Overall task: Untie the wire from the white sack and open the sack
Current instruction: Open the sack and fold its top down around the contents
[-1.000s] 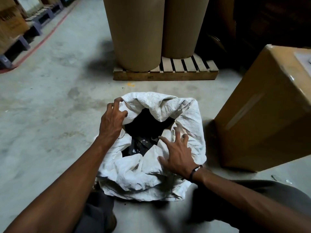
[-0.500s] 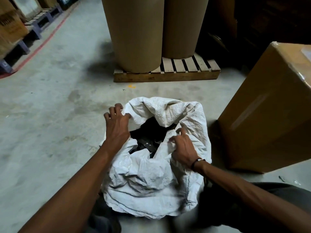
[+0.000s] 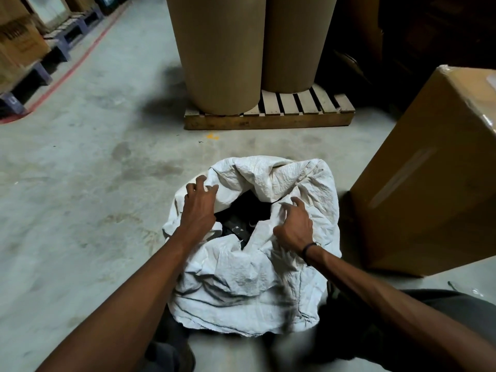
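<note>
A crumpled white woven plastic sack (image 3: 249, 285) sits on the grey concrete floor (image 3: 80, 210) directly in front of the crouching person, between their knees. Its mouth gapes open at the top, and dark objects (image 3: 239, 224) lie inside; they are too shadowed to identify with any certainty.

The left hand (image 3: 200, 205) rests on the left rim of the sack's mouth, fingers curled over the edge and pinching the fabric there. The right hand (image 3: 294, 224) is on the right side of the opening, fingers bent and bunching a fold of the white material beneath them. A dark band (image 3: 308, 249) circles the right wrist. Both hands grip cloth only, one on each side of the mouth, well apart from each other.

Just right of the sack stands a large brown cardboard box (image 3: 429, 183), tilted, its lower corner near the sack. Beyond, a low wooden pallet (image 3: 295, 114) carries two tall brown paper rolls (image 3: 222, 55) standing upright side by side. Far to the left, more cartons (image 3: 18, 41) sit on dark blue pallets (image 3: 16, 100) behind a red floor line (image 3: 72, 68).
</note>
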Motion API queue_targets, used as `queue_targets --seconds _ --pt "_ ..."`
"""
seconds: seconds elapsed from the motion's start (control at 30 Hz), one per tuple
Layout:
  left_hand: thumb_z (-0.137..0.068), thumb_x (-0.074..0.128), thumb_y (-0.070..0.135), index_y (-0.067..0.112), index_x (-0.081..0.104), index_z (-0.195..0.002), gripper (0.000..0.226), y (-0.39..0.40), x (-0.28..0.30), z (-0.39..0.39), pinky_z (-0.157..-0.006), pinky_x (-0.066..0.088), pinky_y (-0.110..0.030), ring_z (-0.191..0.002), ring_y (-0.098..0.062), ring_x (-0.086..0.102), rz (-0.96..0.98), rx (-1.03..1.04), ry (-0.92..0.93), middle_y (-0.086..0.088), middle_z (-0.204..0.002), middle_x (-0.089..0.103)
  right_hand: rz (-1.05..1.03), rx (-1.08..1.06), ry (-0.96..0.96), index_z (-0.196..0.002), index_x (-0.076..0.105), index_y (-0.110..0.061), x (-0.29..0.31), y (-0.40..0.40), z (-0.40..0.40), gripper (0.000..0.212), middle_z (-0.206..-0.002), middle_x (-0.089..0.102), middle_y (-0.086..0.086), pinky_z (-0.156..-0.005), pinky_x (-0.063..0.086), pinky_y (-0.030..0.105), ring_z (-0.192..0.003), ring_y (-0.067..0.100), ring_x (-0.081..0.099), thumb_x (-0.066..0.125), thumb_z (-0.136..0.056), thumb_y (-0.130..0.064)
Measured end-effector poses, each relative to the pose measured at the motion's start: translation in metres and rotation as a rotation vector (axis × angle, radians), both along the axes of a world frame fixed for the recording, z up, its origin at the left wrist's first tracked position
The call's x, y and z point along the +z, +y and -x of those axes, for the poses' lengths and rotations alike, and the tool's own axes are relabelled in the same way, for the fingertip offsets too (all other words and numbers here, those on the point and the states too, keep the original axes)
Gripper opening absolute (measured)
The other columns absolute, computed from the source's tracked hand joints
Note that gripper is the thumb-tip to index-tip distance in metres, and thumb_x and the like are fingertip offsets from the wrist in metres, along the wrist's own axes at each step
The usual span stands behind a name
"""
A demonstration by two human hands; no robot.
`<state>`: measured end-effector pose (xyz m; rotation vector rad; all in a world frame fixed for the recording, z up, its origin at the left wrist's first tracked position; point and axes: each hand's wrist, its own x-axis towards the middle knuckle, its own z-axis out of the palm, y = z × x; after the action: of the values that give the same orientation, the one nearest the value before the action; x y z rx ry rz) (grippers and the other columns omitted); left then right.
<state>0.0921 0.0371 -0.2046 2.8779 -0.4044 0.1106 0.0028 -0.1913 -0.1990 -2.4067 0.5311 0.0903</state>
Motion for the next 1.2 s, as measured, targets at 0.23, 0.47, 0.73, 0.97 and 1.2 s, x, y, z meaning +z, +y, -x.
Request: queue_targets --seconds 0.23,0.47,0.73,0.97,1.2 --pt "-0.069 0.06 -0.007 0.016 0.073 -0.126 0.063 0.011 0.02 -0.019 -0.092 0.048 -0.021 -0.112 -0.019 0.066 0.637 0.2 0.26 -0.006 -0.136 0.061 -0.35 -0.263 -0.209 -0.111 0.081 -0.02 0.011 -0.021 -0.023 0.051 -0.124 0.074 -0.002 -0.091 0.057 0.039 -0.11 0.024 0.07 0.059 -0.073 0.005" --pt "-0.069 0.029 -0.028 0.019 0.07 -0.125 0.083 0.029 0.034 -0.036 -0.109 0.048 -0.036 -0.137 -0.026 0.049 1.361 0.487 0.923 -0.006 -0.147 0.053 -0.843 -0.529 -0.085 -0.095 0.081 -0.02 0.026 -0.071 -0.045 0.02 -0.036 0.043 0.008 -0.033 0.016 0.015 -0.024 0.011 0.024 0.063 -0.096 -0.011" --pt "-0.055 0.029 -0.026 0.023 0.072 -0.119 0.091 0.064 0.019 -0.034 -0.099 0.046 -0.043 -0.111 -0.039 0.055 1.601 0.748 0.969 -0.019 -0.105 0.067 -0.906 -0.728 -0.125 -0.121 0.076 -0.006 0.002 -0.124 -0.029 0.044 -0.059 0.055 0.015 -0.042 0.038 0.02 -0.061 0.03 0.048 0.042 -0.095 0.001" --pt "-0.066 0.054 -0.016 0.014 0.082 -0.089 0.047 0.054 0.029 -0.036 -0.048 0.049 -0.019 -0.074 -0.029 0.062 0.947 0.429 0.617 -0.01 -0.09 0.079 -0.694 -0.526 -0.203 -0.105 0.08 -0.012 0.026 -0.09 -0.041 0.053 -0.046 0.051 0.012 -0.029 0.028 0.016 -0.038 0.02 0.044 0.034 -0.09 0.011" --pt "-0.07 0.063 0.012 0.024 0.067 -0.073 0.014 0.031 0.051 0.016 -0.074 0.045 -0.024 -0.097 -0.029 0.069 0.57 0.505 0.29 -0.009 -0.104 0.073 -0.476 -0.186 -0.238 -0.09 0.084 -0.022 0.03 -0.076 -0.021 0.06 -0.114 0.077 0.003 -0.064 0.05 0.032 -0.084 0.031 0.068 0.039 -0.075 0.015"
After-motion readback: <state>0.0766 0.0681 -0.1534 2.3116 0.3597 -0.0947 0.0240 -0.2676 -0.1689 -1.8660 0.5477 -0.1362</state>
